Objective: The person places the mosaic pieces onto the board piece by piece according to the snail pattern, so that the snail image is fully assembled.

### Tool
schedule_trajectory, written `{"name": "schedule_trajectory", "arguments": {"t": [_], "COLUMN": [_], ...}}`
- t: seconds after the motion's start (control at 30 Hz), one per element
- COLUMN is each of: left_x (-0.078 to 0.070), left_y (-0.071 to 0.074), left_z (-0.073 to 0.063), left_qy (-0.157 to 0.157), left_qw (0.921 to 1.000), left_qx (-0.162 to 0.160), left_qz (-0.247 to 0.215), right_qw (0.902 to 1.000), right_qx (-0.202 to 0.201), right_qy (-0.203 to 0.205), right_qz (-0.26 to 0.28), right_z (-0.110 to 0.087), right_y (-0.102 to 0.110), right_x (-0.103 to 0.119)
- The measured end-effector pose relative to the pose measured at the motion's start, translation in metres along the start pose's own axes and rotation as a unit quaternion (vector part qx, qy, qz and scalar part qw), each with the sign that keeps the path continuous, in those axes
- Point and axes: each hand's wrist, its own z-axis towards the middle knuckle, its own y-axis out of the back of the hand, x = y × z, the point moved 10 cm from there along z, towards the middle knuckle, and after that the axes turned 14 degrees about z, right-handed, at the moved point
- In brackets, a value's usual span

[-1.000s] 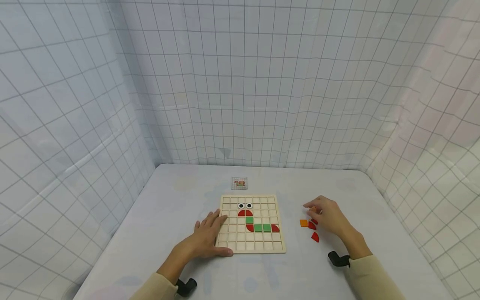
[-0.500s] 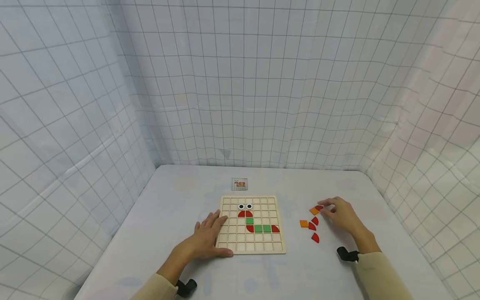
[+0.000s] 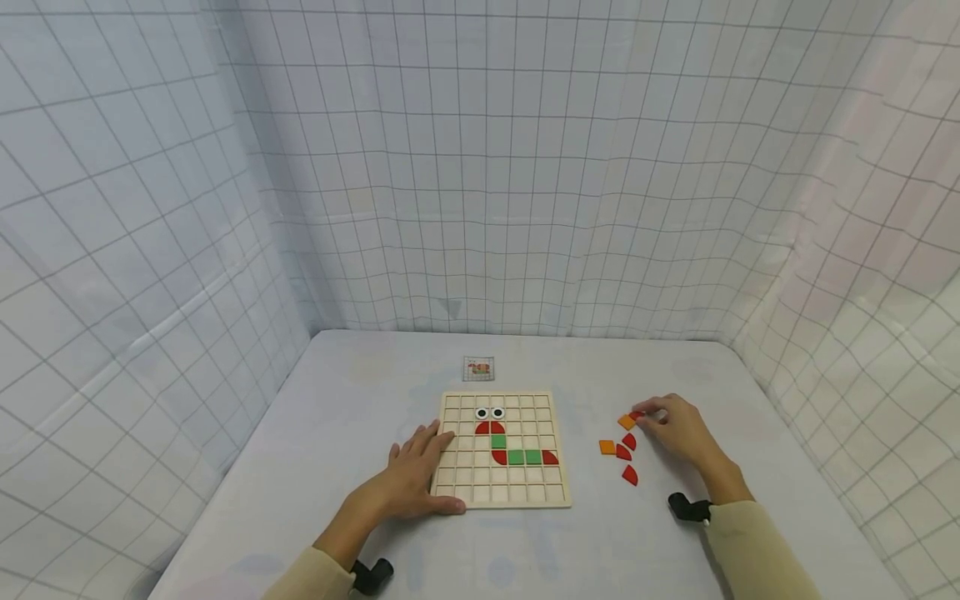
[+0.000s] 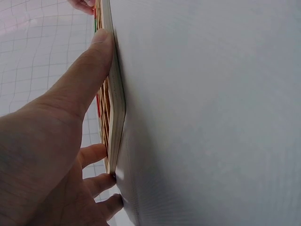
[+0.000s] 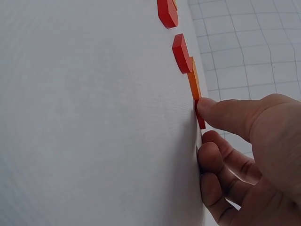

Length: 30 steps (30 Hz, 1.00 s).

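A wooden grid board lies flat on the table, carrying red quarter-circle tiles, green square tiles and two round eye tiles. My left hand rests at its near left corner. The left thumb lies along the near edge, and the other fingers spread over the left edge. Right of the board, my right hand pinches a red quarter-circle tile between thumb and fingers, partly hidden by them. That tile is low at the table, touching or nearly touching an orange square tile.
Another orange square tile and loose red quarter-circle tiles lie between board and right hand. A small picture card with a coloured figure on a grid lies behind the board. Gridded white curtains enclose the table's back and sides.
My right hand has shifted right and away from the nearer loose tiles to the far red tile, uncovering the orange tile. The left hand and board have stayed put.
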Motion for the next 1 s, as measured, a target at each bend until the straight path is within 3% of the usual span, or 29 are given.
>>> {"name": "schedule_trajectory", "arguments": {"t": [1.0], "left_x": [0.0019], "left_y": [-0.0015], "left_z": [0.0009], "left_qy": [-0.004], "left_qw": [0.9999], "left_qx": [0.007], "left_qz": [-0.009], "right_qw": [0.9997], "right_qx": [0.007], "right_qy": [0.01], "right_qz": [0.021], "right_z": [0.0068], "right_y": [-0.0034], "right_x": [0.0076]}}
